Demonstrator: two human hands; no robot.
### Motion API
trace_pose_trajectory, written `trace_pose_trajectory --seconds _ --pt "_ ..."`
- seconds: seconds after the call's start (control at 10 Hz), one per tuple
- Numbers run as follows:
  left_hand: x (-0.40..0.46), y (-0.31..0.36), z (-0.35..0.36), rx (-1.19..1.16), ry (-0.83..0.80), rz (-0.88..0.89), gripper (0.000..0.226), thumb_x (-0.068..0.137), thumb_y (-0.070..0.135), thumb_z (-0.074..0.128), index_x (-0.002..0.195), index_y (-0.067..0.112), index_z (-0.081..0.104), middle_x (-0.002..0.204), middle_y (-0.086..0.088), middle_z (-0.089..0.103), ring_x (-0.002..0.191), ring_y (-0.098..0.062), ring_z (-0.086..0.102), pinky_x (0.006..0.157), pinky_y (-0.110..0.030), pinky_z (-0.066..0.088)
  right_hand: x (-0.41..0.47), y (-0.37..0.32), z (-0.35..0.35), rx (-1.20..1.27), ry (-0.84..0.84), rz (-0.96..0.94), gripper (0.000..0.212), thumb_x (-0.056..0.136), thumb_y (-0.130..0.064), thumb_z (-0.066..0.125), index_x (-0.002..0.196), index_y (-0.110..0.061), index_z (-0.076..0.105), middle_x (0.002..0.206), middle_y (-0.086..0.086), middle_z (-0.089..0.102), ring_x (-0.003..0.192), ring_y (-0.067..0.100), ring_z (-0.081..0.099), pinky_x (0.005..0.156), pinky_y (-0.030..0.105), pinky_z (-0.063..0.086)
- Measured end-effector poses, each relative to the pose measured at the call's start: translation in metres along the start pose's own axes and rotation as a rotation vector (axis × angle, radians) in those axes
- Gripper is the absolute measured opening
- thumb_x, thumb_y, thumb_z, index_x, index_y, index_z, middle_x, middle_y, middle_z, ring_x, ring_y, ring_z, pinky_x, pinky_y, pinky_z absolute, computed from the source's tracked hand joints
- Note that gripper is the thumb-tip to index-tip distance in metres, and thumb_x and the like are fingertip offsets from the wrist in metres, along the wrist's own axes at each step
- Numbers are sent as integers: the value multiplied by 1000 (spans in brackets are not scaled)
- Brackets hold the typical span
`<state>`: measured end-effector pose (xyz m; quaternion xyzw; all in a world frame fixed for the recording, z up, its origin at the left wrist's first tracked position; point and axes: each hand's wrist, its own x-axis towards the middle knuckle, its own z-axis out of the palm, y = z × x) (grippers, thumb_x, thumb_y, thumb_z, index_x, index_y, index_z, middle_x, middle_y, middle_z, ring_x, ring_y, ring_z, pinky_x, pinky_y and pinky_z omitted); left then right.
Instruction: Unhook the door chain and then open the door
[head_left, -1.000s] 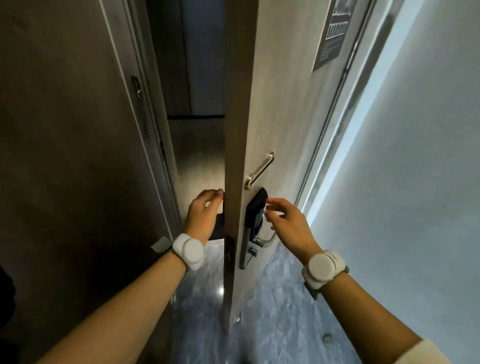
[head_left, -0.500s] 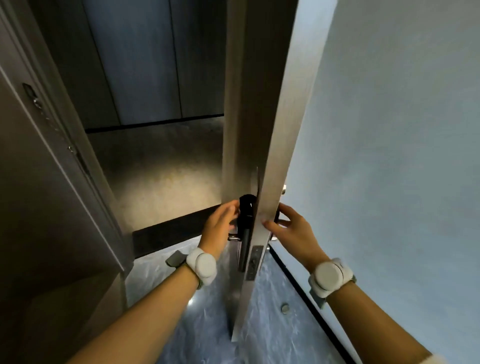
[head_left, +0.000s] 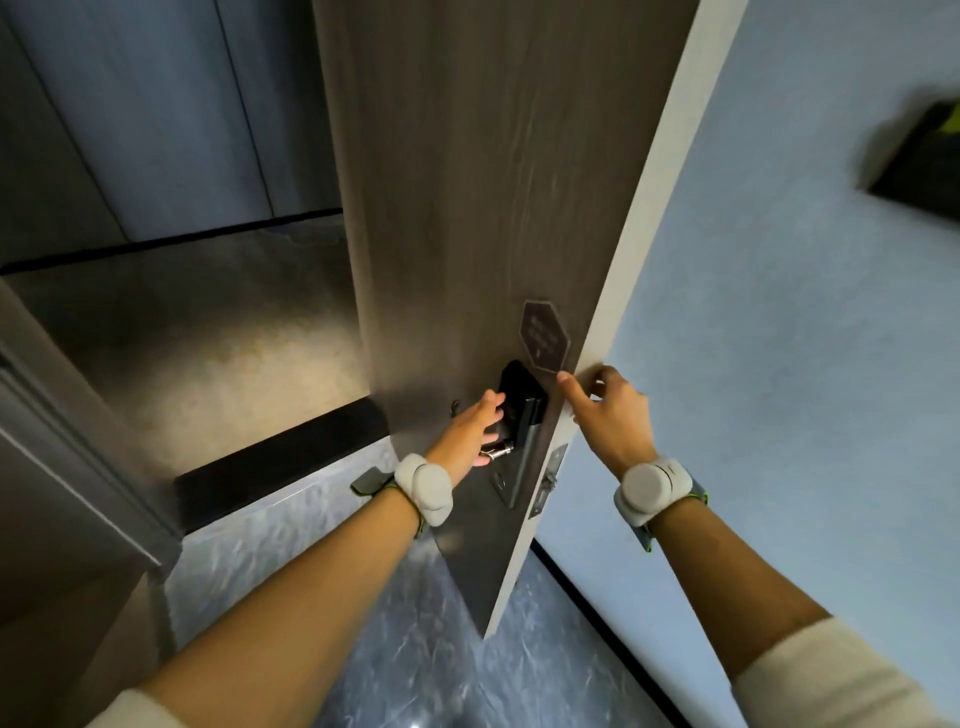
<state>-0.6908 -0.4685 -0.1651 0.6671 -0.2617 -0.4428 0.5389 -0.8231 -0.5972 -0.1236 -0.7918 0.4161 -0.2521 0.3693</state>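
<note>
The door (head_left: 467, 208) stands swung far open, its dark wood outer face turned toward me. A black lock plate (head_left: 522, 400) and a hexagonal tag (head_left: 543, 335) sit near its free edge. My left hand (head_left: 470, 434) lies flat over the metal outer handle (head_left: 497, 453), fingers stretched onto the lock plate. My right hand (head_left: 610, 410) grips the pale door edge (head_left: 649, 208), thumb on the outer face and fingers round the inner side. The door chain is not in view.
The door frame (head_left: 78, 467) stands at the left. Beyond a black threshold strip (head_left: 280, 462) lies a carpeted corridor (head_left: 208, 353) with grey wall panels. Marble floor (head_left: 363, 597) is underfoot. A pale wall (head_left: 805, 364) on the right carries a blurred dark object (head_left: 924, 156).
The door has swung further open toward the right wall, so its outer face now shows. Both hands moved with it; the left hand's fingers have flattened over the handle.
</note>
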Motion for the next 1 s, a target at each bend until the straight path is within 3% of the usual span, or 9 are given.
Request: trace_pose_trajectory --seconds 0.2,0.3,0.5,0.7,0.8,0.9,1.0 --pt "22 19 26 -9 -74 -18 61 101 52 16 156 25 24 165 -5 28 149 -32 32 116 -53 31 31 22 -23 -32 27 29 50 92 -57 60 107 -9 62 97 12 74 87 31 72 82 43 59" --pt "28 24 30 0 -89 -8 62 101 54 16 156 27 24 165 -3 28 149 -32 33 115 -52 33 39 27 -27 -34 39 33 49 92 -57 60 105 -10 62 98 12 74 90 32 72 81 41 58" --pt "35 33 35 21 -128 5 65 99 58 17 156 28 23 166 1 27 149 -30 33 116 -52 34 48 35 -33 -23 109 43 56 91 -55 64 120 -7 66 122 12 73 113 31 68 99 42 54" --pt "31 23 23 38 -122 -8 64 99 57 18 156 28 26 165 1 28 148 -29 35 116 -53 34 57 38 -39 -79 205 87 66 90 -58 64 126 -3 68 120 16 75 114 36 68 99 44 54" --pt "26 16 8 42 -96 -44 62 101 54 19 154 25 29 164 -2 32 147 -30 36 115 -54 34 53 40 -37 -174 211 153 67 88 -68 58 101 -4 73 98 19 74 100 42 70 80 44 56" --pt "19 12 -2 52 -76 -57 60 101 52 24 152 22 35 159 -5 40 144 -31 40 113 -51 36 42 42 -27 -262 148 248 76 83 -77 52 70 -3 63 74 14 68 76 40 69 65 39 55" --pt "7 5 -21 78 -18 -46 53 100 48 38 144 20 46 149 -6 53 136 -28 50 107 -45 42 30 43 1 -261 -78 271 74 82 -72 54 71 -1 71 71 16 76 67 34 74 73 45 64"
